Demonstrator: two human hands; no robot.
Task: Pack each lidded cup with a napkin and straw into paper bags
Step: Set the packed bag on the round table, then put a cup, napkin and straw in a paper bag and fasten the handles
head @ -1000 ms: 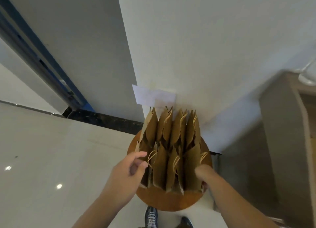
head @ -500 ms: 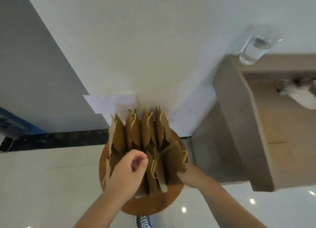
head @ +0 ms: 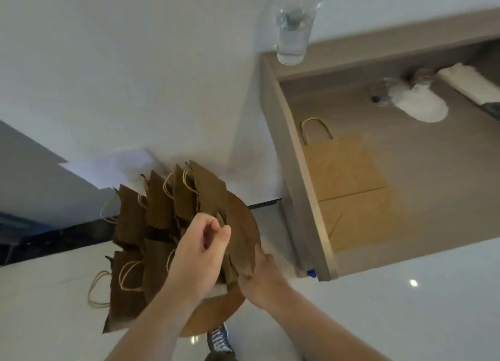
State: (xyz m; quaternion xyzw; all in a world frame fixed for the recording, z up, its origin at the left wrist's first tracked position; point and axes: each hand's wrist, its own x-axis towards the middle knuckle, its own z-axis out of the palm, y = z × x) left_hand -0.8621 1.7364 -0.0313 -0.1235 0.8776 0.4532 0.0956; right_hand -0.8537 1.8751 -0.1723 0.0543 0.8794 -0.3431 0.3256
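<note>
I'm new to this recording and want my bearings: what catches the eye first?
A cluster of brown paper bags stands packed together on a round wooden stool by the wall, with the left hand and right hand both holding the rightmost bag. To the right, a flat bag lies on the counter, and a clear cup stands on its raised edge.

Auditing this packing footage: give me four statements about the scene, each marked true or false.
1. A flat paper bag lies on the grey counter. True.
2. The clear cup lies tipped over on the floor. False: it stands upright on the counter's far corner.
3. The right hand grips a brown bag by its lower edge. True.
4. The standing bags sit on a square metal tray. False: they stand on a round wooden stool.
</note>
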